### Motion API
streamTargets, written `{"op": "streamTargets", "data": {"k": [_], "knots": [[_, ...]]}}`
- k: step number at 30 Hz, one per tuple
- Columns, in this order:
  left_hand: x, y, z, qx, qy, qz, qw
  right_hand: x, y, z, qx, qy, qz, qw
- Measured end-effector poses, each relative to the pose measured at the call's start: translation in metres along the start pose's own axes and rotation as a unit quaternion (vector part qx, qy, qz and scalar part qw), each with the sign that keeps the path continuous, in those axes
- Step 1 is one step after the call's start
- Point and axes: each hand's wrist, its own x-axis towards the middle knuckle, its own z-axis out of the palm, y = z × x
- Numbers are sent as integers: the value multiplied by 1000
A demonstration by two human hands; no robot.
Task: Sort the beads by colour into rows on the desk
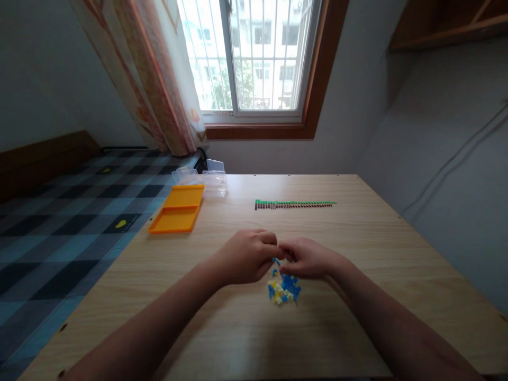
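Observation:
My left hand (246,255) and my right hand (307,257) meet at the middle of the wooden table (357,296), fingers curled and pinched together. Between the fingertips a small blue piece (277,261) shows; I cannot tell which hand grips it. Just below the hands lies a small pile of blue, yellow and white little bricks (283,288). Farther back on the table runs a long thin row of joined green and dark red bricks (294,203), lying flat and apart from both hands.
An open orange plastic case (177,209) lies at the table's back left, with clear plastic boxes (206,180) behind it. A bed with a checked blue cover (59,227) adjoins the left edge. A window and curtain stand behind; grey wall on the right.

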Motion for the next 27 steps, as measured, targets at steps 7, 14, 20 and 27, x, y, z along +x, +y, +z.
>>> {"op": "streamTargets", "data": {"k": [7, 14, 20, 27], "knots": [[-35, -23, 44, -106, -41, -81, 990, 1, -1, 4, -30, 39, 6, 999], [-36, -26, 49, -119, -62, -67, 989, -1, 1, 5, -23, 32, 5, 999], [-36, -27, 52, -113, -65, -71, 989, -1, 0, 5, -36, 46, 9, 998], [-36, -28, 52, -83, -81, -80, 990, -2, -2, 6, -41, 37, 2, 998]]}}
